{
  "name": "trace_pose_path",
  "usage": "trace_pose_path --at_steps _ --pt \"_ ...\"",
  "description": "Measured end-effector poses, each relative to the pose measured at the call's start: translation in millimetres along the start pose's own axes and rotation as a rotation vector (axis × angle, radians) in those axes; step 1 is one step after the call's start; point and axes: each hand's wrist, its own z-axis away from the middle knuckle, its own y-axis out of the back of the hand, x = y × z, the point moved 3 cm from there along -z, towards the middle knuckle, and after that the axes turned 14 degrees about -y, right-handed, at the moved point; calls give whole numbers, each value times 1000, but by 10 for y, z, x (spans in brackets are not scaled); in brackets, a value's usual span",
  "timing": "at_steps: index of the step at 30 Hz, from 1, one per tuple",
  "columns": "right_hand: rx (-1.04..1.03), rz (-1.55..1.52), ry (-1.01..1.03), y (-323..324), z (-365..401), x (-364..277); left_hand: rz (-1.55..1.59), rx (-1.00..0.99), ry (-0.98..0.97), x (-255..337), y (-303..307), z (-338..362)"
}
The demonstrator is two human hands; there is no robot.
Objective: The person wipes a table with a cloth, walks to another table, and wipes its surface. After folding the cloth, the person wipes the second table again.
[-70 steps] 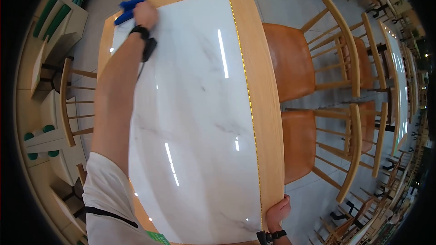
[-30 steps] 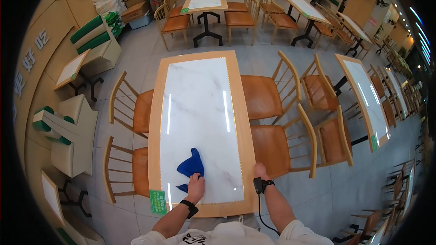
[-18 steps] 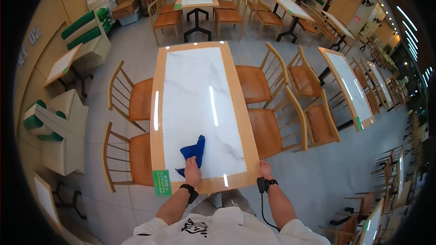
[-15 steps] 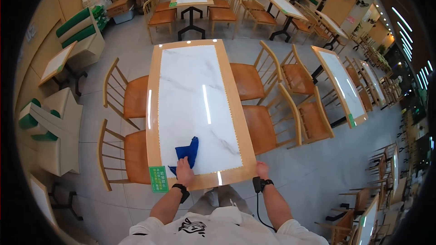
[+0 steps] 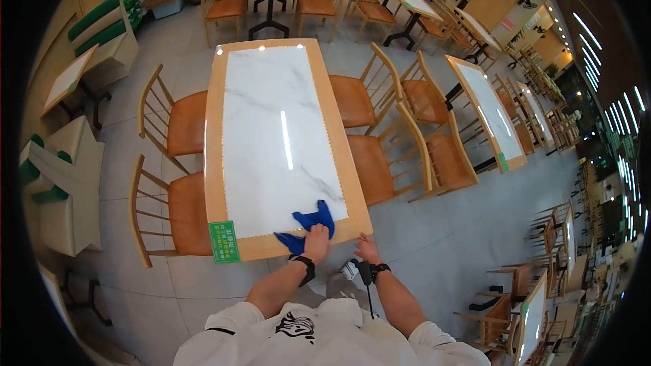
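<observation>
My left hand (image 5: pixel 317 243) presses a crumpled blue cloth (image 5: pixel 317 217) onto the near right part of the table (image 5: pixel 271 142), its fingers closed on the fabric. One end of the cloth trails left and over the near edge. The tabletop is white marble pattern with a wooden border. Beside the near right corner is my right hand (image 5: pixel 367 249), holding nothing, with its fingers apart and fingertips close to the table edge. A green sign (image 5: pixel 224 241) with white writing sits at the near left corner.
Wooden chairs with brown seats line both sides, one at the near left (image 5: pixel 186 213) and another at the near right (image 5: pixel 369 169). A second table (image 5: pixel 485 112) stands to the right. Green and cream benches (image 5: pixel 105 24) run along the left wall.
My left hand has slid the blue cloth rightward along the near end of the table. My right hand stays by the near right corner, and the view has shifted to the right.
</observation>
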Motion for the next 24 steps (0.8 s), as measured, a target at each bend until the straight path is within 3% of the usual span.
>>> trace_pose_path --at_steps 2,3,5,10,12,13,15,17,19,22,24 --pt "-171 -8 -104 -45 173 -43 45 -54 -153 303 -186 -56" --pt "-160 -22 -106 -6 214 -67 52 -63 -167 401 -247 -71" --pt "-395 30 -82 54 232 -37 123 -111 -336 638 -317 -115" --pt "-375 -60 -124 503 316 32 308 -190 -452 877 -527 -244" --pt "-330 31 -64 667 387 42 503 -204 -248 1036 -671 -282" --pt "-345 28 -52 717 339 104 485 -198 -250 1128 -758 -285" --pt "-366 -135 -163 865 109 349 554 -166 -99 1238 -1043 -294" --pt "-389 -173 -109 1071 171 307 517 -221 -104 1426 -1127 -414" --pt "-341 -195 -236 1256 200 453 699 -387 266 1668 -1125 -375" --pt "-436 -185 -270 1592 -559 974 774 -495 285 1853 -1361 -475" --pt "-420 -111 -213 1904 -220 728 735 -530 276 2021 -1483 -571"
